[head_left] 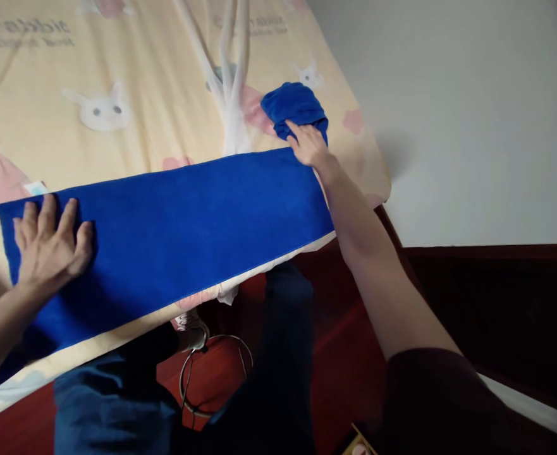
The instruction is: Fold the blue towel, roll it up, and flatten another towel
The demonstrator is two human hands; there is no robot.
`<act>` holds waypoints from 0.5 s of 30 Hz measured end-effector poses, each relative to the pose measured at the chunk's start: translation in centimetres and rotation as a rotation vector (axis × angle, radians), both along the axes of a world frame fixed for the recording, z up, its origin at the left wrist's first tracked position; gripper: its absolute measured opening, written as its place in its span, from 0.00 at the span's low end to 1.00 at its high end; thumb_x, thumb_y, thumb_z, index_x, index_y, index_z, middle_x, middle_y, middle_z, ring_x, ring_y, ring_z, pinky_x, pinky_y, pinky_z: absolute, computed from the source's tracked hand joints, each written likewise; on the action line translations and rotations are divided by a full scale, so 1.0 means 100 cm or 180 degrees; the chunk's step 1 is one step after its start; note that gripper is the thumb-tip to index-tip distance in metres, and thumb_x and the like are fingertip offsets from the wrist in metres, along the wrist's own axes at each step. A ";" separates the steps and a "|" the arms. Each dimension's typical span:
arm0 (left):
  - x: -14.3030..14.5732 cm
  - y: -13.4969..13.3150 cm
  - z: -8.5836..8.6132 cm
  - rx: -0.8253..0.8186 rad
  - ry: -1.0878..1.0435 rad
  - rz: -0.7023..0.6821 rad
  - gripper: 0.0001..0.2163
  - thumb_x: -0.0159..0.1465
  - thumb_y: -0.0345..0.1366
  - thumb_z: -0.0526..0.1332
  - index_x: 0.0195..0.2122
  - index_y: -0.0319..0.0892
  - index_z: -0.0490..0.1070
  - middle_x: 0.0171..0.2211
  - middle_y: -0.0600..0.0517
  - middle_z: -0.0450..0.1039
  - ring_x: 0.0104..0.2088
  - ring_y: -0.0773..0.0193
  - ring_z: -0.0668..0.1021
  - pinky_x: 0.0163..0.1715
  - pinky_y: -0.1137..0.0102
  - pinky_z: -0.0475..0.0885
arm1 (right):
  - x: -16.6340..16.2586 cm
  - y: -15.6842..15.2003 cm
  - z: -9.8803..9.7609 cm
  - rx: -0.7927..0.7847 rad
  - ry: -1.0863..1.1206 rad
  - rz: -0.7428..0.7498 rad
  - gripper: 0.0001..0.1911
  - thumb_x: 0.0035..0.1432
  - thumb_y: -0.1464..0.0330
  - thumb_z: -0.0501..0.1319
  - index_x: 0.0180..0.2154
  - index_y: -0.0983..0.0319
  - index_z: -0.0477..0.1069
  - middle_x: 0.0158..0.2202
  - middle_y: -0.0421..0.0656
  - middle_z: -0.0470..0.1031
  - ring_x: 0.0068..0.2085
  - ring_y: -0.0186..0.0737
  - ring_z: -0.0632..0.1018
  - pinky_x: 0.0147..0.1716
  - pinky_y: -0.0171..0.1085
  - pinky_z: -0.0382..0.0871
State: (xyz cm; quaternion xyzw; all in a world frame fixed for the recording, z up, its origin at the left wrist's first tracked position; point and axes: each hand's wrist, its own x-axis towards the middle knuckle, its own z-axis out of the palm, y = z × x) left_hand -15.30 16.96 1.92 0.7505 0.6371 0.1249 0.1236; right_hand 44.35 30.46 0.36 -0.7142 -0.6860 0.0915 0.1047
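- Across the near edge of the bed (131, 69), a long blue towel (188, 221) lies spread flat as a band, running from lower left up toward the right corner.
- Left hand (50, 243): palm down on the towel's left end, fingers spread apart and flat. Gripping nothing; judged to be pinning the cloth so the strip stays stretched and does not slide.
- Right hand (310, 145): arm reached far out to the towel's other end, at its upper right corner. Fingers extended, slightly apart, fingertips touching a bunched blue cloth (294, 109) that sits just beyond the corner. Cannot tell whether this bunch is part of the same towel or a separate piece.
- Hands well apart, one at each end; this placement suits holding the full length flat.
- Bed sheet is pale yellow with white cat and pink prints. A white gauzy strip (231, 82) hangs down the middle of it, reaching the towel's upper edge.
- Below the bed edge: dark red floor (339, 354), the person's blue trouser legs (117, 404), and a thin cable loop (216, 373) lying on the floor between them.
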 end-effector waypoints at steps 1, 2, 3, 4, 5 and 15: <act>0.004 -0.003 -0.003 -0.0058 -0.0003 0.0089 0.37 0.74 0.56 0.41 0.77 0.38 0.53 0.79 0.40 0.41 0.78 0.37 0.44 0.75 0.38 0.38 | 0.009 0.010 0.003 -0.0060 -0.0050 -0.0162 0.27 0.75 0.65 0.57 0.71 0.61 0.62 0.69 0.51 0.70 0.74 0.60 0.63 0.76 0.65 0.50; 0.006 -0.004 -0.006 -0.0079 -0.0001 0.0169 0.37 0.74 0.56 0.40 0.78 0.38 0.52 0.79 0.41 0.41 0.78 0.37 0.44 0.75 0.38 0.37 | 0.018 0.020 0.007 -0.0109 -0.0088 -0.0351 0.28 0.75 0.67 0.57 0.72 0.64 0.61 0.70 0.54 0.68 0.74 0.61 0.62 0.75 0.66 0.47; 0.007 -0.005 -0.008 -0.0060 -0.0002 0.0227 0.37 0.74 0.56 0.40 0.78 0.39 0.53 0.79 0.41 0.41 0.78 0.38 0.45 0.75 0.39 0.37 | 0.026 0.028 0.010 -0.0148 -0.0120 -0.0539 0.29 0.76 0.68 0.57 0.73 0.68 0.58 0.72 0.57 0.64 0.76 0.63 0.59 0.75 0.67 0.46; 0.007 -0.005 -0.009 -0.0011 -0.0010 0.0256 0.37 0.74 0.57 0.40 0.77 0.39 0.53 0.79 0.41 0.42 0.78 0.38 0.45 0.75 0.40 0.37 | 0.033 0.034 0.013 -0.0170 -0.0133 -0.0700 0.29 0.76 0.69 0.56 0.73 0.72 0.56 0.74 0.61 0.60 0.77 0.66 0.56 0.75 0.68 0.44; 0.007 -0.005 -0.009 0.0022 -0.0026 0.0257 0.38 0.74 0.57 0.40 0.77 0.38 0.54 0.79 0.41 0.43 0.78 0.38 0.46 0.75 0.41 0.37 | 0.037 0.036 0.014 -0.0163 -0.0104 -0.0804 0.30 0.77 0.69 0.55 0.73 0.76 0.54 0.75 0.65 0.56 0.77 0.68 0.52 0.74 0.69 0.42; 0.003 -0.006 0.002 -0.0073 -0.0055 0.0069 0.40 0.72 0.59 0.40 0.77 0.37 0.53 0.79 0.39 0.41 0.78 0.33 0.45 0.74 0.36 0.39 | -0.027 -0.064 -0.013 -0.0147 -0.0039 -0.0129 0.35 0.75 0.53 0.53 0.76 0.60 0.56 0.78 0.49 0.54 0.79 0.64 0.49 0.76 0.68 0.45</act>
